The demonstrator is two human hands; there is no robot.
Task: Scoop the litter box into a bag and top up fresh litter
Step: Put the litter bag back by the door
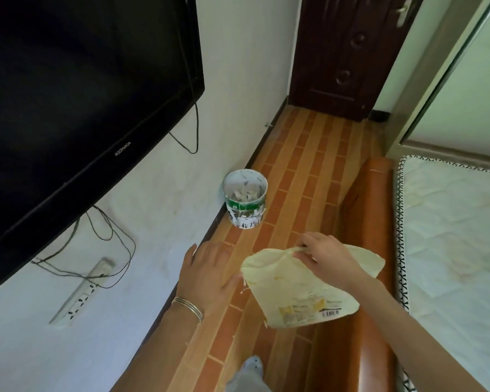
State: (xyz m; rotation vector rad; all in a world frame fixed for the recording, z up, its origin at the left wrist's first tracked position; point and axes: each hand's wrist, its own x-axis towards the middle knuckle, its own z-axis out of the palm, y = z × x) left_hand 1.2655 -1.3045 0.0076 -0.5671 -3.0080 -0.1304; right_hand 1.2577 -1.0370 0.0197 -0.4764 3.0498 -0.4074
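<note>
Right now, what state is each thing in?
Bag: held up, top edge pinched by right hand.
Left hand: open, beside bag.
Bucket: upright, lidless, scraps inside.
TV: screen dark.
Door: shut.

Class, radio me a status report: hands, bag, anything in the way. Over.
Right hand pinches top edge of pale yellow, frayed-edged bag. Left hand open beside it. Litter box not in view. White-and-green round bucket ahead by wall.

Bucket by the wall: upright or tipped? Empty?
Upright: the bucket stands on the floor, open rim up. Not empty: pale scraps lie inside.
</note>
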